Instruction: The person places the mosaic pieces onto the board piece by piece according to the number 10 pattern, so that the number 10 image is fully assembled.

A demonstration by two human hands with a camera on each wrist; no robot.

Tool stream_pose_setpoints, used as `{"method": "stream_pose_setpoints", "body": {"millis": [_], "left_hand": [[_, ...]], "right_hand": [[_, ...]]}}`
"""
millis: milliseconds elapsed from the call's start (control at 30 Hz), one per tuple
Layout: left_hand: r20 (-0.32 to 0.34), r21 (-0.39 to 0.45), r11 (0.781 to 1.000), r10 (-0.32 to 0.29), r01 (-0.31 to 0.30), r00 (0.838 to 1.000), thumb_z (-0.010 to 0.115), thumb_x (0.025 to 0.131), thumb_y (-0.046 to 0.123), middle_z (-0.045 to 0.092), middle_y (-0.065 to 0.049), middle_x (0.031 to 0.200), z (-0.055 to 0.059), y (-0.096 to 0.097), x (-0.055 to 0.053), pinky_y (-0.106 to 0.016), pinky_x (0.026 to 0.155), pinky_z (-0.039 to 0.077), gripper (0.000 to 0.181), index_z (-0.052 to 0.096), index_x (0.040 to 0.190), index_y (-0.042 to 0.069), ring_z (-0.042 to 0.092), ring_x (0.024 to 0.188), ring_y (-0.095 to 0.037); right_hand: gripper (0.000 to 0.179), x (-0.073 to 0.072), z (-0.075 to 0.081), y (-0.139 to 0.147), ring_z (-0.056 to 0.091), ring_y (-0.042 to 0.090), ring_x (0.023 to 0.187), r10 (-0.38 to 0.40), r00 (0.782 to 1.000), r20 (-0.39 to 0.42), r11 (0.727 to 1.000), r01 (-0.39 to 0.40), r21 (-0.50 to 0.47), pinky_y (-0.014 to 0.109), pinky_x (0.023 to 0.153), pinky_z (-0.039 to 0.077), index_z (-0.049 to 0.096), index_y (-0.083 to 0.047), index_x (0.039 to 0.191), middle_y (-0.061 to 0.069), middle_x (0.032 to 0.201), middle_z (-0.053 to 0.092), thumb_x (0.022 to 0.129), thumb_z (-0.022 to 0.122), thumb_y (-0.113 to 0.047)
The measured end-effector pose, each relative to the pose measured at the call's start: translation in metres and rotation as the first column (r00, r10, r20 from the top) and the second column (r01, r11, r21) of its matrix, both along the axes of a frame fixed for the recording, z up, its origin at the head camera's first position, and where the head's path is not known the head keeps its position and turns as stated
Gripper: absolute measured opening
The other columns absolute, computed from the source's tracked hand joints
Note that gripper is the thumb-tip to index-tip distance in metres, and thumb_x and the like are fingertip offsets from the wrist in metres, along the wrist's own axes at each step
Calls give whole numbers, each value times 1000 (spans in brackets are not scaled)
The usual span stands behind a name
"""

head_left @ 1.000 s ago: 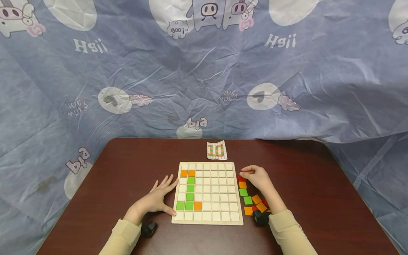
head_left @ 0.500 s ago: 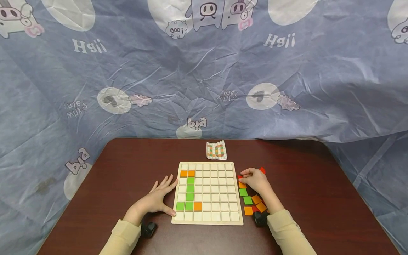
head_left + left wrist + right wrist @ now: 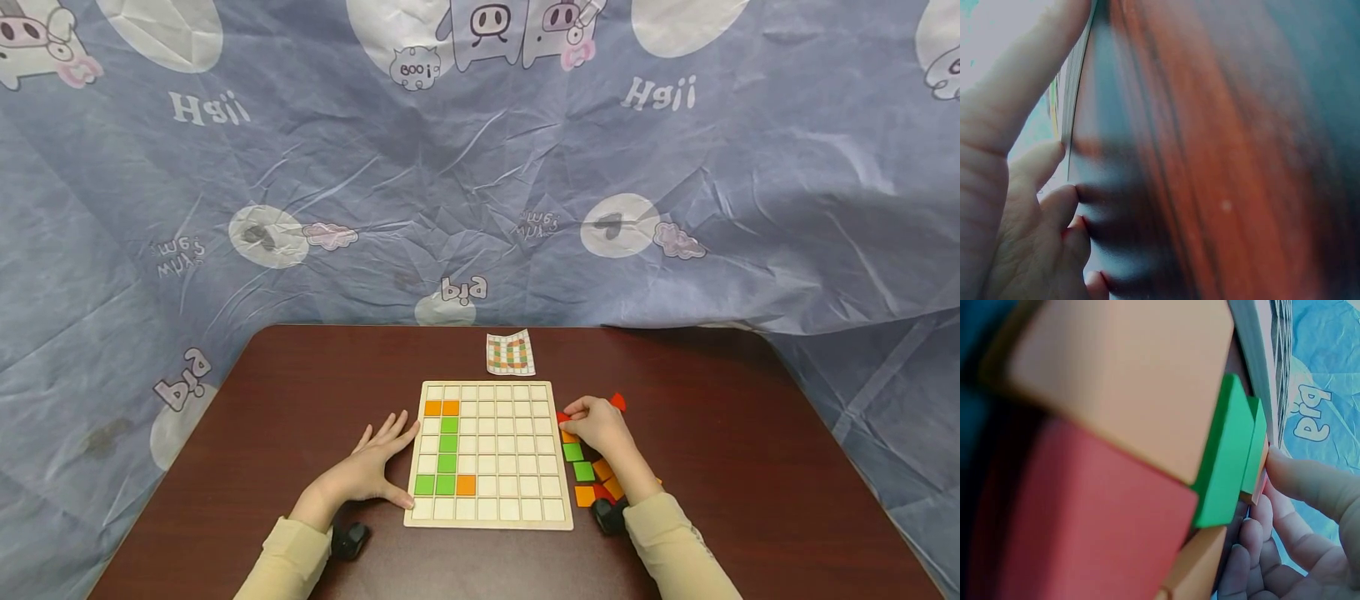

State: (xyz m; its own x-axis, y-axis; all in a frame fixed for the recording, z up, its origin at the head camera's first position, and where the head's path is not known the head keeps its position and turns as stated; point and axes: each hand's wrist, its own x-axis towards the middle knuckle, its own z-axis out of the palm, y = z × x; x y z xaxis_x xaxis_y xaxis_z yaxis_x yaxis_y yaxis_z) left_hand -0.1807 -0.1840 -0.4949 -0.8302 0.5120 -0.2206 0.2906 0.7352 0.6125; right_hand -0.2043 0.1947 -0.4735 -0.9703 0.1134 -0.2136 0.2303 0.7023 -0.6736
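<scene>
A pale wooden grid board (image 3: 517, 523) lies on the table, with several orange and green square tiles set in its left columns. My left hand (image 3: 365, 468) rests at the board's left side, fingers spread, thumb and fingertips at its edge; in the left wrist view, the hand (image 3: 1035, 231) lies along the board's side. Right of the board, my right hand (image 3: 603, 423) pinches a red tile (image 3: 562, 417) between thumb and forefinger. An orange tile (image 3: 569, 437) lies directly below it. In the right wrist view, the thumb (image 3: 1310, 481) reaches past the green tiles (image 3: 1225, 456).
Green tiles (image 3: 582, 472) and several orange and red tiles lie loose below the right hand, partly hidden by the forearm. A red tile (image 3: 618, 402) lies beyond it. A small patterned sheet (image 3: 510, 354) lies behind the board. Patterned cloth (image 3: 420, 167) hangs behind the table.
My right hand has moved slightly toward me and onto the red tile, which has shifted a little left. Another red tile behind the hand has come into view. My left hand has stayed put.
</scene>
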Motion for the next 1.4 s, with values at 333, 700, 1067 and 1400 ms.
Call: {"method": "stream_pose_setpoints", "body": {"millis": [333, 700, 1067, 1400], "left_hand": [[3, -9, 1000, 2, -2, 1000, 90, 62, 43, 4, -17, 166, 2, 1, 1, -64, 119, -5, 122, 21, 158, 14, -2, 153, -39], [1, -7, 1000, 5, -5, 1000, 90, 62, 42, 5, -17, 165, 1, 1, 2, -64, 119, -5, 121, 22, 158, 13, -2, 153, -38], [-6, 0, 1000, 2, -2, 1000, 90, 60, 43, 6, -18, 165, 1, 0, 2, -64, 119, -4, 122, 23, 158, 12, -1, 153, -39], [-6, 1, 1000, 0, 0, 1000, 90, 60, 46, 6, -18, 165, 1, 0, 2, -64, 119, -4, 123, 23, 158, 13, 0, 153, -39]], "right_hand": [[24, 0, 1, -4, 61, 21, 76, -17, 1000, 4, 1000, 17, 23, 32, 67, 51, 67, 0, 99, 13, 91, 68, 83, 77, -15], [23, -1, 2, -3, 59, 20, 74, 3, 1000, 13, 1000, -3, -5, 28, 64, 49, 66, 0, 98, 11, 88, 66, 82, 78, -12], [21, -4, 6, 6, 58, 20, 70, 37, 999, -9, 989, -38, -141, 26, 62, 46, 67, 2, 96, 8, 79, 64, 85, 76, -13], [20, -12, 11, -13, 67, 26, 80, 9, 997, -73, 951, -31, -308, 38, 76, 59, 69, 1, 102, 10, 89, 68, 87, 75, -11]]}}
